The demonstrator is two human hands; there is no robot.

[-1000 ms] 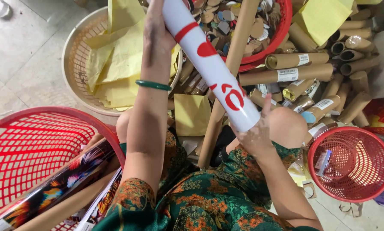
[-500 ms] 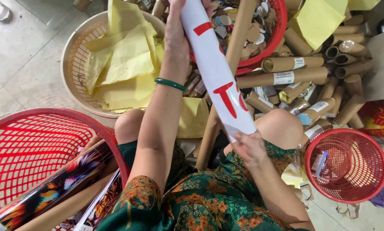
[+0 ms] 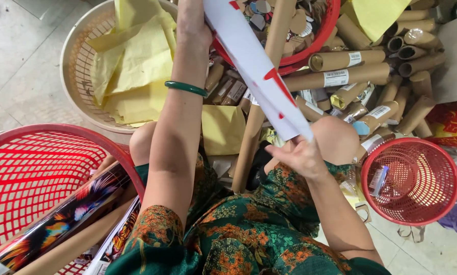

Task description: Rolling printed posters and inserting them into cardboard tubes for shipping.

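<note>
I hold a white rolled poster (image 3: 261, 71) with red marks, slanting from top centre down to my lap. My left hand (image 3: 190, 23), with a green bangle on the wrist, grips its upper part. My right hand (image 3: 297, 155) pinches its lower end above my right knee. Behind the roll a long brown cardboard tube (image 3: 261, 102) stands upright between my knees.
A beige basket (image 3: 73, 66) of yellow paper sheets sits at upper left. A big red basket (image 3: 40, 173) with colourful rolled prints is at lower left. A small red basket (image 3: 414, 181) stands at right. Several cardboard tubes (image 3: 350, 74) are piled at upper right, beside a red bowl (image 3: 310, 51) of caps.
The white roll has turned in my hands, so less of the red marking faces up. My right hand slid down to its lower end. The view shifted a little.
</note>
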